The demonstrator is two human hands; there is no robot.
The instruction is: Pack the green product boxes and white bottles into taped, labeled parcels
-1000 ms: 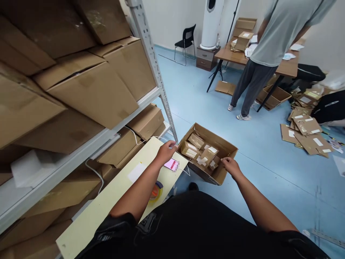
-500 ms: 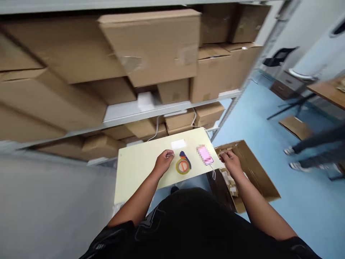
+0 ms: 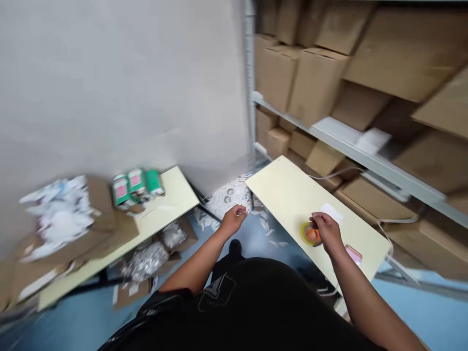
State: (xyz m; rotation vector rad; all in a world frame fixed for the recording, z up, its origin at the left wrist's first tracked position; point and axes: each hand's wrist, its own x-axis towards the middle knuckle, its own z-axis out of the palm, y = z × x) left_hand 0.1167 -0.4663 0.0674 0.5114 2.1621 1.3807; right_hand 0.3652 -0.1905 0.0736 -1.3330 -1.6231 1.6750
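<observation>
My left hand hovers in the gap between two cream tables, its fingers loosely curled with nothing showing in them. Over the right-hand table hangs my right hand, fingers bent towards the thumb; no held thing shows. Behind its fingertips lies a yellow tape roll with an orange centre, partly covered by the hand. A white paper slip is just beyond the hand. A pink phone lies on the table beside my right wrist.
On the left table are green packs and a carton heaped with white paper scraps. Below it are clear plastic bags. Scraps litter the floor by the wall. A shelf rack of cardboard boxes stands at right.
My view has swung left, bringing the wall and left table into sight. My left hand is now off the right table, over the floor gap; my right hand has come over the tape roll.
</observation>
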